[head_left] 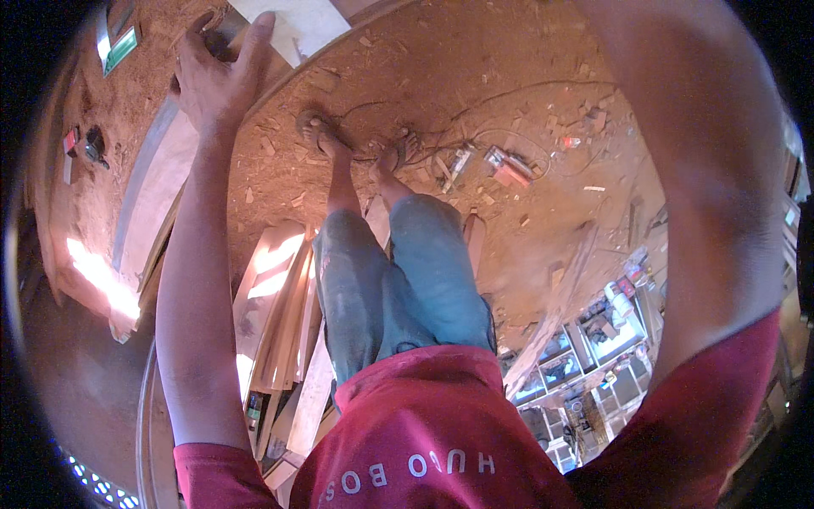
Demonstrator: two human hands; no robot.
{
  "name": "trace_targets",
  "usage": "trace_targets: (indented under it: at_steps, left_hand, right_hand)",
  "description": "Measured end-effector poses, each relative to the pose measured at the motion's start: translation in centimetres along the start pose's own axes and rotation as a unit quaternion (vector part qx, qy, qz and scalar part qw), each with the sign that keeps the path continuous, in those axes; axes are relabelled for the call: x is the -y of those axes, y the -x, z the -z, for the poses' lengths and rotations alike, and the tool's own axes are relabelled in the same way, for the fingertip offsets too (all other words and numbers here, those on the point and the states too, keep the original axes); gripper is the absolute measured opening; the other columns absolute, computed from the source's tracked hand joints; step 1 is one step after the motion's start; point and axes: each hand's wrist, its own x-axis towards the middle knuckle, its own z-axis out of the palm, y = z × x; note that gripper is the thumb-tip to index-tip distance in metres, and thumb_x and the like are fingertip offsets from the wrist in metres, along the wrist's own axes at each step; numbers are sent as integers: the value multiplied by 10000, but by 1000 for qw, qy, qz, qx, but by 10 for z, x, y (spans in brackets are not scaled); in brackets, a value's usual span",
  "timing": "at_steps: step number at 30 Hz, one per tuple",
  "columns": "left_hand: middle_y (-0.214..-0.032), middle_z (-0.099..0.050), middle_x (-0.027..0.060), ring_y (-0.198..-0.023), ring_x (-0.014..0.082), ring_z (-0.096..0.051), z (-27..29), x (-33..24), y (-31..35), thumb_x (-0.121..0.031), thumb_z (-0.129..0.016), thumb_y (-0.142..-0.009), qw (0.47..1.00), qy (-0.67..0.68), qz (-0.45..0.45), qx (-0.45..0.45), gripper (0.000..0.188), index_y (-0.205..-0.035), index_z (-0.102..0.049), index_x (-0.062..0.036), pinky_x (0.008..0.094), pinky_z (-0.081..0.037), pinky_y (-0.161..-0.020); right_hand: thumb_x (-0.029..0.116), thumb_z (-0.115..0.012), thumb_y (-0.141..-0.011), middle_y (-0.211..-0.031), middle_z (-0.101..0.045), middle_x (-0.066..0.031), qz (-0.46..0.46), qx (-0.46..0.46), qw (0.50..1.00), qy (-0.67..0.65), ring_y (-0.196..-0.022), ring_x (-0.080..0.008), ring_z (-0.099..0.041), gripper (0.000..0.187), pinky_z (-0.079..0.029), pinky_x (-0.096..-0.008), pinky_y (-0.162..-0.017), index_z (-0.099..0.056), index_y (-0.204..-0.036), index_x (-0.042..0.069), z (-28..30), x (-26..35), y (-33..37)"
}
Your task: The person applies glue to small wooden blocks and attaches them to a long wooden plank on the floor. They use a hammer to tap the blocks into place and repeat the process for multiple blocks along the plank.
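My left hand (212, 85) reaches up to the upper left. Its thumb and forefinger are spread wide, with a dark patch between them. It lies at the edge of a long wooden board (165, 161), beside a flat white sheet (307, 27); whether the fingertips press on the board is hard to see. On the right, my raised arm (704, 144) runs out past the top of the picture, so my right hand is hidden.
Planks (284, 314) lean beside my legs on the left. A red power tool (509, 167) and a cable (543, 85) lie on the floor among wood scraps. A compartmented rack (585, 348) stands at the lower right. A small dark object (94, 148) lies far left.
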Motion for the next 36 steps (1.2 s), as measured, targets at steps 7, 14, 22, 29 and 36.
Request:
trace_targets:
  at_steps: [7,14,22,29,36]
  left_hand:
    - [-1326,-592,163,-1293,323,-518,-2,4,-1,-789,-721,-689,997,-24,-63,27,1050,-1419,-494,-70,513,-257,-1136]
    - [-1291,-597,140,-1287,304,-508,3,3,3,-748,-758,-696,998,-16,-47,34,1025,-1407,-487,-61,515,-244,-1136]
    - [-1268,-614,144,-1271,306,-526,1,6,2,-720,-784,-690,998,-24,-44,32,1004,-1382,-514,-44,504,-269,-1126]
    - [-1263,-621,146,-1257,307,-535,0,2,1,-697,-797,-693,999,-7,-39,28,977,-1376,-519,-55,491,-270,-1125]
    - [-1243,-617,119,-1225,301,-545,6,1,3,-669,-797,-719,998,-24,-41,28,903,-1343,-527,-76,480,-271,-1118]
  right_hand:
    - [334,-651,-939,-799,-705,-248,47,-73,995,42,-764,-426,-707,343,-574,-503,-659,-670,-1014,-1,10,-7,10]
    - [336,-593,-980,-825,-710,-248,-40,60,997,24,-781,-440,-708,364,-575,-522,-695,-634,-1138,10,-2,-3,34]
    - [299,-590,-980,-865,-717,-262,-46,22,998,-22,-867,-417,-721,349,-576,-507,-760,-667,-1102,-19,-3,6,29]
    - [298,-599,-963,-893,-734,-236,-48,-13,999,-9,-873,-399,-733,315,-586,-484,-779,-696,-1024,5,-8,-1,29]
    - [234,-568,-956,-853,-739,-202,-20,-17,999,35,-818,-371,-745,255,-595,-489,-707,-686,-1054,30,-23,-2,27]
